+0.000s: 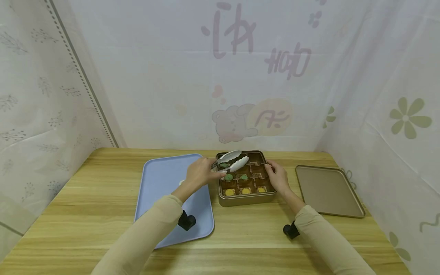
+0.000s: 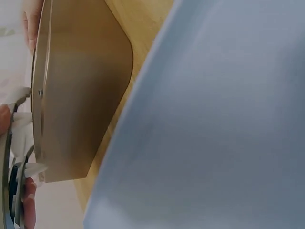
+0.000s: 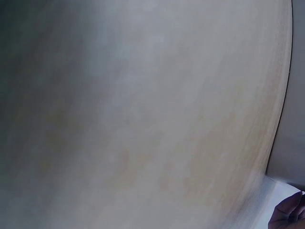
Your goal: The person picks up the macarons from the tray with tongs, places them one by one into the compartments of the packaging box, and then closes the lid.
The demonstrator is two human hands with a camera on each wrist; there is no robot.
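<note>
My left hand (image 1: 200, 172) grips a pair of tongs (image 1: 237, 164) with scalloped white tips and metal arms. The tips stand apart over the back left of a gold tin box (image 1: 247, 199). Inside the box a brown plastic insert has several compartments. Yellow round pieces (image 1: 246, 190) lie along its front row, and green round pieces (image 1: 228, 177) sit behind them; the tongs partly cover another green one at the back left. At the box's right rim, my right hand (image 1: 279, 178) holds the edge with thumb and fingers. The left wrist view shows the tongs (image 2: 16, 167) beside the rim.
A blue tray (image 1: 161, 183) lies left of the box, under my left forearm, with a small white item (image 1: 181, 183) partly hidden by the wrist. On the right rests a flat gold lid (image 1: 330, 191). Patterned curtains (image 1: 165, 76) enclose the wooden table (image 1: 247, 236).
</note>
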